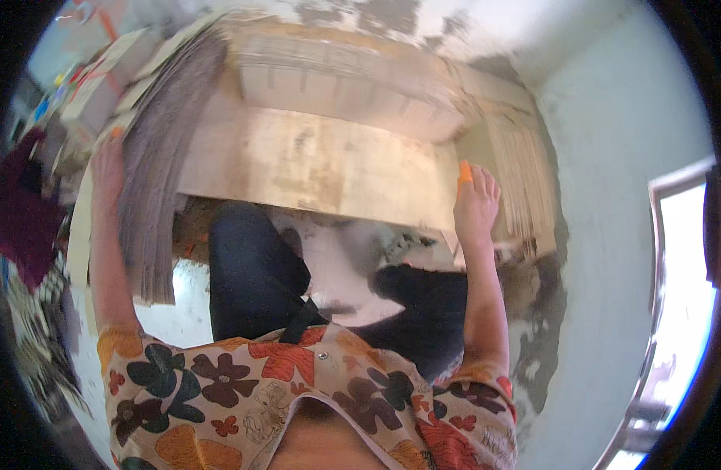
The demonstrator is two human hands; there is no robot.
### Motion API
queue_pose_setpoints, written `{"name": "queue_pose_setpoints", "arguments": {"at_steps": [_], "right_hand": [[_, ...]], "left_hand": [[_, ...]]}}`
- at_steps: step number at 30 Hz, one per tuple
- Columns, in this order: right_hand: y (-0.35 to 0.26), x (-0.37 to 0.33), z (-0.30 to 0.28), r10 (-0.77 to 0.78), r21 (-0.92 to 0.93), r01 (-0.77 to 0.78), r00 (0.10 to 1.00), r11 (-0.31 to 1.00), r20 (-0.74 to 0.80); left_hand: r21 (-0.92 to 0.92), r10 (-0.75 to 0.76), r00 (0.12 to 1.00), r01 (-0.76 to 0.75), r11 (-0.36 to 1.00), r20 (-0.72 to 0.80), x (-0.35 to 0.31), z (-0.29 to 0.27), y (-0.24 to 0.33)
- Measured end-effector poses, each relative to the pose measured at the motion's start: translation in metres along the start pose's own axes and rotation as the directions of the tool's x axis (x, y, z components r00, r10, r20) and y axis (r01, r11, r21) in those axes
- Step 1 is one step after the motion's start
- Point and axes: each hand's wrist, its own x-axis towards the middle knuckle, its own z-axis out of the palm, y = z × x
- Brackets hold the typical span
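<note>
My left hand (pixel 108 168), with an orange cover on a fingertip, reaches to the outer side of a tall stack of flat cardboard (pixel 166 149) at the left. Blur hides how its fingers are set there. A pale cardboard sheet (pixel 80 227) stands beside my left forearm. My right hand (pixel 476 202) hovers over the right end of a wooden board (pixel 313 160), its fingers loosely stretched and nothing visible in them. Orange also covers one of its fingertips. Near it, at the right, stands another stack of cardboard (pixel 521 176).
A row of pale folded cardboard (pixel 352 90) lines the back of the board. Boxes (pixel 94 102) and a dark red cloth (pixel 31 211) lie at the far left. A pale wall (pixel 611 204) rises at the right, with a bright doorway (pixel 681 290). My knees (pixel 251 258) are below the board's front edge.
</note>
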Motion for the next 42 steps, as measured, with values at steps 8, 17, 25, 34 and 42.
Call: {"name": "queue_pose_setpoints", "arguments": {"at_steps": [8,17,25,34,42], "right_hand": [[0.097,-0.057,0.017,0.423,-0.267,-0.377,0.895,0.887,0.142],[0.107,-0.044,0.057,0.573,-0.368,-0.455,0.745,0.811,0.342],[0.135,-0.046,0.059,0.483,-0.218,-0.432,0.786,0.875,0.386],[0.113,-0.014,0.016,0.619,-0.078,-0.615,0.768,0.784,0.166],[0.054,0.039,0.021,0.688,0.355,-0.64,0.726,0.681,-0.012]], "left_hand": [[0.025,0.065,0.806,-0.099,0.995,0.588,0.012,0.019,-0.039],[-0.203,0.095,0.932,-0.023,0.979,0.35,0.045,-0.015,0.013],[-0.433,0.269,0.902,-0.106,0.895,0.337,0.057,-0.005,0.127],[-0.525,0.33,0.829,-0.052,0.849,0.451,0.08,0.01,0.258],[-0.69,0.473,0.872,-0.264,0.675,0.129,0.133,0.064,0.43]]}}
